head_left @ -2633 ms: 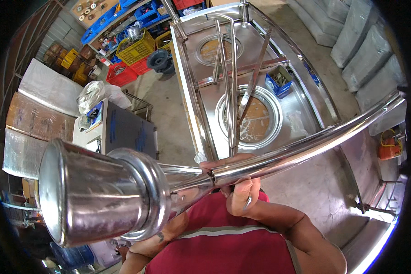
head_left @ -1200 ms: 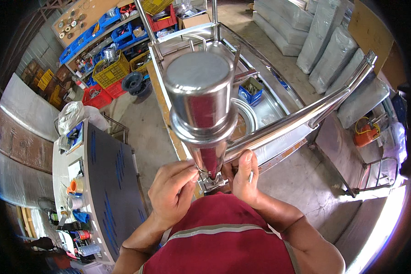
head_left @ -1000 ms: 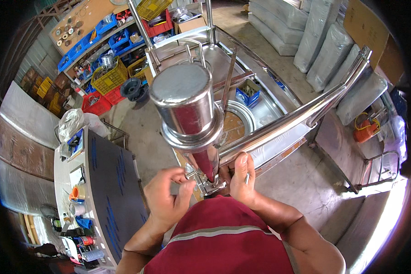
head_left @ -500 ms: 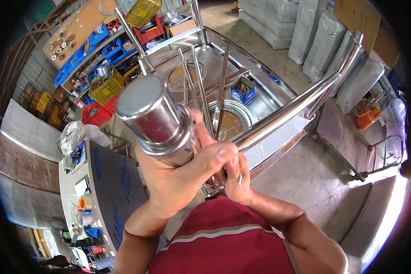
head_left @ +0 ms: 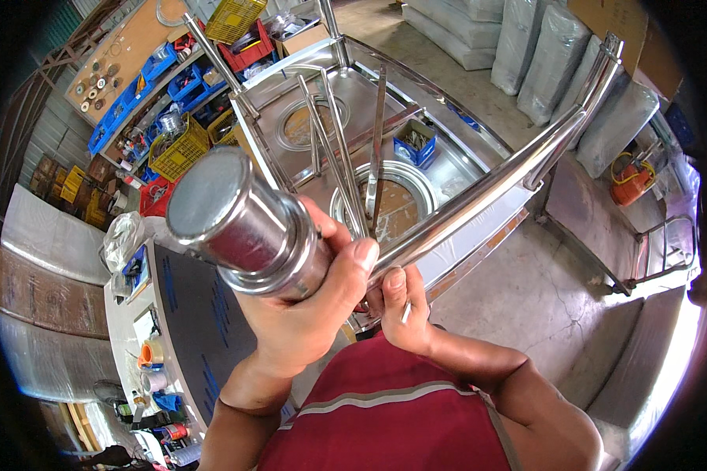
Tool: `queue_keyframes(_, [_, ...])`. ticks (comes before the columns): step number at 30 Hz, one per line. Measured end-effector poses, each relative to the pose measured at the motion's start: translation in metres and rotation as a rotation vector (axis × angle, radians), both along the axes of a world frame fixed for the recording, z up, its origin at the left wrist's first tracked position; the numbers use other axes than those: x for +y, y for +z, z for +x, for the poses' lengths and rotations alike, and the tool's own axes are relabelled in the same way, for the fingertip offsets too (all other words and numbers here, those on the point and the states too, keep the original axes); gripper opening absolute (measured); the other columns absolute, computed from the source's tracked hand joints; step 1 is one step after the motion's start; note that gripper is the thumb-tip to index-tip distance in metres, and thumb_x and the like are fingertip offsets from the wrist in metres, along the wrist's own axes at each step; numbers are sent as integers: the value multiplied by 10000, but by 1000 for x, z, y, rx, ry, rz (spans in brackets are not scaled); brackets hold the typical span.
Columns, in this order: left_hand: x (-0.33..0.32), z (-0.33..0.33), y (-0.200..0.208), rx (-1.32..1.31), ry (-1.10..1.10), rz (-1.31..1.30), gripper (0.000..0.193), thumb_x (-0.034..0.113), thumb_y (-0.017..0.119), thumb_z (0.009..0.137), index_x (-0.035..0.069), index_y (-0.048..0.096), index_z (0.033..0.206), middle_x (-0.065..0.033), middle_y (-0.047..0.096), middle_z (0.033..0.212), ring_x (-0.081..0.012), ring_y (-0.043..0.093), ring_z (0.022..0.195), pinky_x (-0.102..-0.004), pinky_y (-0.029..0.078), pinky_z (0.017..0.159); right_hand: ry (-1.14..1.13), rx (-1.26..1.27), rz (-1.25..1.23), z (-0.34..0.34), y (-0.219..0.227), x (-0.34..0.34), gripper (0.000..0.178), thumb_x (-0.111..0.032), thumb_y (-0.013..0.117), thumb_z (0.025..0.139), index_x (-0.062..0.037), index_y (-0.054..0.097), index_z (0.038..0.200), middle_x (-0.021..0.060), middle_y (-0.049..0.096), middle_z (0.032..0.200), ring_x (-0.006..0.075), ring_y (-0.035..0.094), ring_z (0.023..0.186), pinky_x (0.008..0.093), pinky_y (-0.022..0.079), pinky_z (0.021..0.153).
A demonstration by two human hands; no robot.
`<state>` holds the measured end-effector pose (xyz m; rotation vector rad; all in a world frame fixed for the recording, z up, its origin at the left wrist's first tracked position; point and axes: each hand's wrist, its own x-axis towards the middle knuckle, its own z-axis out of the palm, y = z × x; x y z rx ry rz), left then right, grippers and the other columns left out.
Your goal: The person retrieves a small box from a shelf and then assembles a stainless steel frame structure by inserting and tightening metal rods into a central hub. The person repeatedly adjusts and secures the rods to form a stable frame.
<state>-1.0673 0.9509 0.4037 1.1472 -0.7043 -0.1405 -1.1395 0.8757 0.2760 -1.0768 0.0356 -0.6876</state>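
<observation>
Steel fills the head view: the left hand is wrapped firmly around the narrow neck of a polished steel cylinder, whose flat capped end tilts up toward the camera at left of centre. Just beside it, the right hand is closed around the near end of a long shiny steel tube, which runs up and away to the right. Below both, well apart, stands a stainless worktop with two round openings, thin steel rods leaning over it and a small blue box resting on it. Yellow crates sit on shelving at upper left.
</observation>
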Motion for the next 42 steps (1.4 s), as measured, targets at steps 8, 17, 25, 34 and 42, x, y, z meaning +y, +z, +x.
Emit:
queue_keyframes(8, [-2, -3, 8, -71, 130, 163, 314, -81, 652, 845, 12, 522, 1116, -77, 620, 802, -134, 594, 673, -290, 507, 632, -29, 83, 23, 0, 2, 3, 428, -444, 429, 1057, -30, 525, 1112, -37, 496, 728, 33, 375, 583, 220, 304, 515])
queue_keyframes(17, [62, 42, -31, -304, 169, 218, 488, 467, 491, 1013, 13, 551, 1182, -69, 613, 1039, -159, 586, 960, -324, 462, 772, -79, 92, 1, 1, 2, 2, 409, -465, 447, 1049, -57, 467, 1024, -45, 423, 682, 39, 364, 553, 228, 312, 501])
queue_keyframes(25, [83, 0, -61, -354, 148, 737, 210, 183, 530, 996, 7, 594, 901, -137, 617, 761, -283, 612, 667, -389, 473, 613, -69, 67, -55, 5, 2, -1, 340, -392, 436, 1069, -78, 441, 939, -46, 391, 633, 41, 346, 516, 241, 296, 460])
queue_keyframes(34, [79, 0, -56, -327, 226, 544, 205, 209, 586, 987, 9, 590, 941, -132, 639, 798, -219, 646, 719, -358, 493, 621, -62, 55, -14, 3, 4, 0, 362, -412, 442, 1062, -69, 459, 945, -51, 387, 632, 40, 347, 514, 235, 292, 457])
queue_keyframes(42, [79, 4, -60, -551, 198, 616, 194, 178, 634, 968, 0, 591, 1035, -153, 654, 883, -289, 653, 749, -354, 515, 655, -37, 45, -17, 4, 5, -4, 366, -420, 440, 1062, -65, 475, 981, -48, 396, 630, 46, 350, 508, 239, 297, 460])
